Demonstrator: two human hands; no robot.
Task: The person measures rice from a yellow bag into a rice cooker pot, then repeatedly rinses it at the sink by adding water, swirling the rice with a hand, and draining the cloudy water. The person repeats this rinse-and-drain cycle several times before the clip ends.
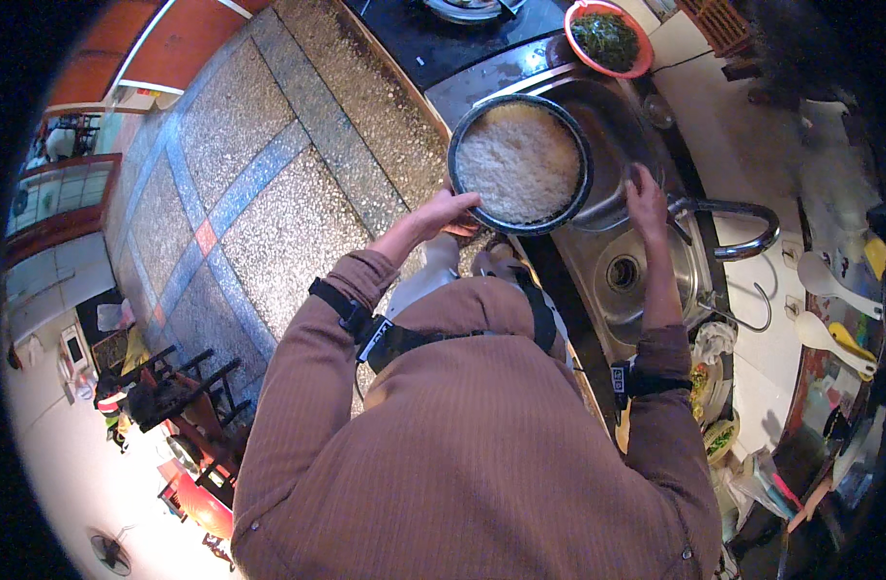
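Observation:
A round dark-rimmed pot [519,163] filled with what looks like white rice is over the counter's front edge and the near corner of a stainless steel sink [595,109]. My left hand [453,212] grips the pot's rim at the lower left, thumb on top and fingers beneath. Over the sink, to the right of the pot, is my right hand [646,196], apart from the pot. Its fingers are bent, and whether they hold anything is unclear. A curved chrome faucet [747,232] stands just right of my right wrist.
A red plastic colander [646,54] of dark leafy greens sits beyond the sink. The second basin [653,290] with its drain lies below my right hand. Behind my right forearm are bowls of food [720,441]. White ladles [823,275] hang at the right. A gas hob [472,9] is at the top.

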